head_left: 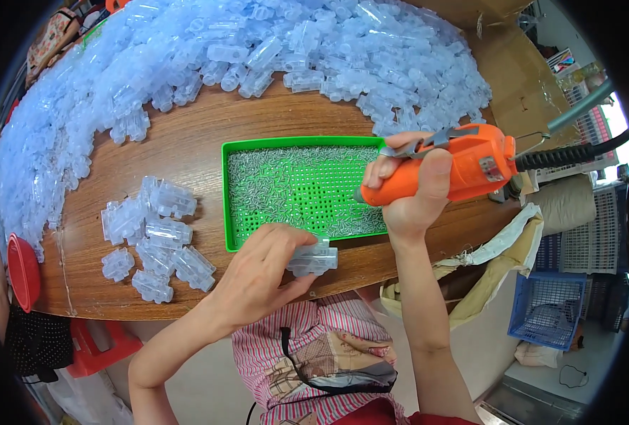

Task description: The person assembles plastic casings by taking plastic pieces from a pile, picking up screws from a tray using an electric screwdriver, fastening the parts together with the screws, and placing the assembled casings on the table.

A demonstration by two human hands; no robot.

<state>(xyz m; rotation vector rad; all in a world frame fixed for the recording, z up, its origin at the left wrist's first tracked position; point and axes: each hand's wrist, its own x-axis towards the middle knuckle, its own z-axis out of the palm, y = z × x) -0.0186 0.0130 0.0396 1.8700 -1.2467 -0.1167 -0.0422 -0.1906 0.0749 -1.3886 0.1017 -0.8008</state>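
My left hand [261,273] is closed around a clear plastic housing [314,259] at the near edge of the green tray. In my right hand [417,188] is an orange electric screwdriver [463,166], its dark tip pointing left over the tray's right part. Small silver screws [258,177] cover much of the perforated green tray [225,191], and the green bottom shows through in the middle. To the left of the tray lies a small group of similar clear housings [166,234]. The fingers of my right hand wrap the tool's front end.
A large heap of clear plastic housings [258,42] curves along the far and left side of the wooden table [187,134]. At the left edge stands a red bowl [23,273]. A black cable [576,152] runs right from the screwdriver. A blue crate [547,310] sits at lower right.
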